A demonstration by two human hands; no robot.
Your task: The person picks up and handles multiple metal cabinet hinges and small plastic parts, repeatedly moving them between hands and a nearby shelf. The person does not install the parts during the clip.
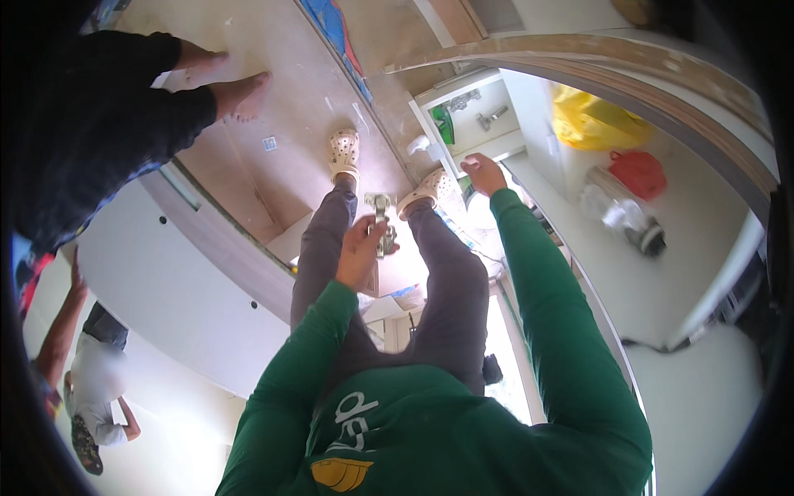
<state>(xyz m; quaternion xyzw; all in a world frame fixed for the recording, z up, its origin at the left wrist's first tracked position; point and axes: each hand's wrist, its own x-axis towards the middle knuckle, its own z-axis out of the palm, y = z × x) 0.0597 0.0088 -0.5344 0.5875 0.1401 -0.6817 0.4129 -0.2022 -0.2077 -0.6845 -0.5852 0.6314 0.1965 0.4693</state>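
My left hand (361,250) is closed round a silver metal cabinet hinge (381,207), held in front of my legs. Part of the hinge is hidden by the fingers. My right hand (485,175) is raised beside a white open-fronted box (512,142), its fingers curled together; whether anything is between them does not show. Inside the box lie more metal hinges (494,118) and a green object (443,124).
A curved wooden-edged panel (662,78) arches at the right, with a yellow bag (591,120) and a red bag (638,174) by it. At the left are a person's bare feet (240,97) and a large white panel (141,256). Another person (98,372) is farther off.
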